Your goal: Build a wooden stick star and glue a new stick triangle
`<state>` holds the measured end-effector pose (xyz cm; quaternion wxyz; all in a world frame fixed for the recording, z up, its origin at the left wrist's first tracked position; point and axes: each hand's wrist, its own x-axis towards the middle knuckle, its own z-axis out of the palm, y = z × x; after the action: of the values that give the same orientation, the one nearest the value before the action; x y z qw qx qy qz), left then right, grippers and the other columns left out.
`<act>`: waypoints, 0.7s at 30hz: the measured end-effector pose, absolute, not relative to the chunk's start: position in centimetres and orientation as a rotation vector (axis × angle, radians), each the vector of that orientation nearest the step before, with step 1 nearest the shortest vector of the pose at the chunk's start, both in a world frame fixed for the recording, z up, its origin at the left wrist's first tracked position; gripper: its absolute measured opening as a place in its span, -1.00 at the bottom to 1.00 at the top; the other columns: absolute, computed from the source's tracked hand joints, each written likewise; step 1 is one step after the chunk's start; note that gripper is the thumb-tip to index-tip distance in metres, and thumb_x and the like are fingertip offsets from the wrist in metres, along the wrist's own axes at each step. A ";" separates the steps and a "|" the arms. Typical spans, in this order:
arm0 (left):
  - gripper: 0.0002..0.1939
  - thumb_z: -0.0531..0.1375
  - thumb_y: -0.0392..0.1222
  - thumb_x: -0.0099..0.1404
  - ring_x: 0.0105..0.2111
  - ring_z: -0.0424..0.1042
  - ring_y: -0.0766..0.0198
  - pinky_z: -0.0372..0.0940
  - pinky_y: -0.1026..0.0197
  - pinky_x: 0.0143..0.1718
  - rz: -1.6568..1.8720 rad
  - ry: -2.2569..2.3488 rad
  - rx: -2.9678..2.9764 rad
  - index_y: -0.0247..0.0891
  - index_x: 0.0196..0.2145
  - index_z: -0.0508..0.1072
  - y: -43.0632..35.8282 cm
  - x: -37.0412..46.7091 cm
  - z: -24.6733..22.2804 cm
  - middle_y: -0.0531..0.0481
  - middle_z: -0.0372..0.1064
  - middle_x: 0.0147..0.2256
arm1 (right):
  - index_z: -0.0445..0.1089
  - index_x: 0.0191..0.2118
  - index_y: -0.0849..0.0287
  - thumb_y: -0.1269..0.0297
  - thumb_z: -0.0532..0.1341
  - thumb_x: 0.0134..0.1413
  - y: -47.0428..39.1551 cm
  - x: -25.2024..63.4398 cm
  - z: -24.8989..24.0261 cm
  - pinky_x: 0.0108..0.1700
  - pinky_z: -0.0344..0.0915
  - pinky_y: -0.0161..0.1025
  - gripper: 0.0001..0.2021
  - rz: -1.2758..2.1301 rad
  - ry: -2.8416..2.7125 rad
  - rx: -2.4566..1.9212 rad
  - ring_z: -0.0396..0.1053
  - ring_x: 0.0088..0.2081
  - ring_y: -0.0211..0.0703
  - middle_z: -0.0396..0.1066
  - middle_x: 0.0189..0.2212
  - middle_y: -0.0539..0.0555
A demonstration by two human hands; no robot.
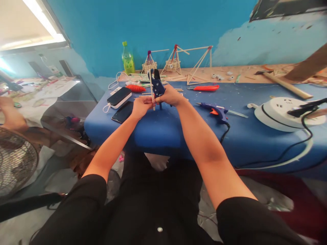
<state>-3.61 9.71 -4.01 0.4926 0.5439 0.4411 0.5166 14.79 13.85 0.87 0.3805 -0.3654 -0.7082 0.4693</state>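
My left hand (142, 106) pinches the lower part of a pale thin stick (151, 83), which stands nearly upright. My right hand (171, 95) is closed beside it, its fingers meeting the left ones at the stick. Against the right fingers is a dark blue tool (158, 87) with a black part on top; its lower end points down to the blue table (158, 132). More thin sticks lie behind the hands. A black phone (124, 112) lies flat left of my left hand, and a glue gun (216, 111) rests to the right.
Stick frames (173, 64) and a green bottle (128, 61) stand at the back. A power bank (119, 98), orange thread (135, 88), red cutter (206, 88), hammer (288, 85) and white power strip (276, 114) with cables lie around. Another person's arm (11, 114) is at far left, above a fan (16, 160).
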 end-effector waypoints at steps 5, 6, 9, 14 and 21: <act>-0.54 0.57 -0.29 0.14 -0.11 0.74 0.07 0.61 0.06 0.06 1.208 1.071 1.344 -0.29 0.01 0.70 9.8 -3.5 -3.8 -0.04 0.73 -0.29 | 0.47 -0.47 0.18 0.57 0.59 -0.39 13.5 14.9 1.1 -0.31 0.38 -0.23 -0.65 1.253 -1.756 -0.905 0.36 -0.44 -0.23 0.47 -0.52 -0.03; -0.53 0.56 -0.31 0.15 -0.11 0.74 0.07 0.61 0.06 0.05 1.207 1.070 1.346 -0.29 0.03 0.69 9.9 -3.5 -3.8 -0.03 0.72 -0.30 | 0.47 -0.46 0.18 0.57 0.60 -0.39 13.4 14.9 1.2 -0.30 0.38 -0.23 -0.64 1.262 -1.742 -0.904 0.36 -0.44 -0.23 0.48 -0.52 -0.03; -0.63 0.56 -0.30 0.16 -0.11 0.74 0.07 0.62 0.07 0.03 1.212 1.075 1.346 -0.31 -0.07 0.67 10.0 -3.4 -3.9 -0.04 0.72 -0.31 | 0.48 -0.44 0.18 0.57 0.60 -0.35 13.3 15.1 1.2 -0.31 0.36 -0.25 -0.64 1.290 -1.711 -0.905 0.36 -0.45 -0.23 0.46 -0.53 -0.05; -0.76 0.59 -0.25 0.14 -0.21 0.71 0.17 0.62 0.11 -0.02 1.169 1.073 1.351 -0.34 -0.31 0.66 10.1 -3.4 -3.9 -0.08 0.71 -0.28 | 0.47 -0.44 0.17 0.55 0.63 -0.43 13.3 15.0 1.1 -0.34 0.38 -0.23 -0.59 1.308 -1.683 -0.922 0.38 -0.47 -0.22 0.44 -0.55 -0.09; -0.79 0.58 -0.24 0.11 -0.41 0.60 0.30 0.64 0.10 -0.11 1.144 1.071 1.370 -0.32 -0.40 0.64 10.3 -3.4 -3.6 0.05 0.60 -0.45 | 0.51 -0.31 0.16 0.35 0.61 -0.30 12.6 16.6 3.2 -0.22 0.53 -0.12 -0.63 1.209 -1.593 -0.953 0.47 -0.37 -0.12 0.53 -0.42 0.00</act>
<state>-3.41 10.30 -3.60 0.5056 0.5679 0.4438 0.4743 16.63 12.63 3.17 0.4468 -0.3851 -0.6433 0.4881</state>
